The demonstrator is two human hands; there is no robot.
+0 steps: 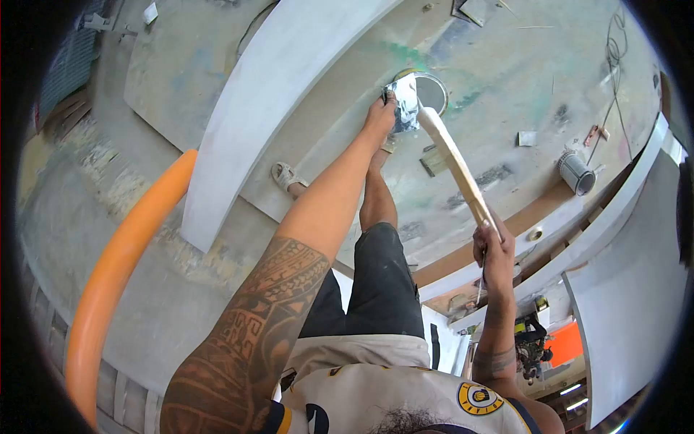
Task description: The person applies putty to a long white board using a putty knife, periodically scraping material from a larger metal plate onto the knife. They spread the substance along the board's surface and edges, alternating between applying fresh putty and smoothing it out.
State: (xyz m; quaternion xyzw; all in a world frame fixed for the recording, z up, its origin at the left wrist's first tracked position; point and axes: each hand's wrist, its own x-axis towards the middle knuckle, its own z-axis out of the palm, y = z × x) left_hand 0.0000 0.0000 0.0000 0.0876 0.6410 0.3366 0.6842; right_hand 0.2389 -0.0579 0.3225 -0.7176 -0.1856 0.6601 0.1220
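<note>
My left hand [381,116] is stretched forward over the floor, its thumb on top of a flat metal plate [406,105] smeared with white and grey. Just beyond the plate stands an open round tin [431,94] with a grey inside, partly covered by it. My right hand [495,249] is wrapped around the near end of a long, pale, slightly curved strip [459,166]. The strip's far end overlaps the plate's right edge in this view.
A large curved white panel [260,108] arches on the left beside an orange tube [130,267]. A metal can [576,173] lies on its side at right, near a cable [614,87]. Curved boards [629,195] run along the right. Another person [531,347] is in the background.
</note>
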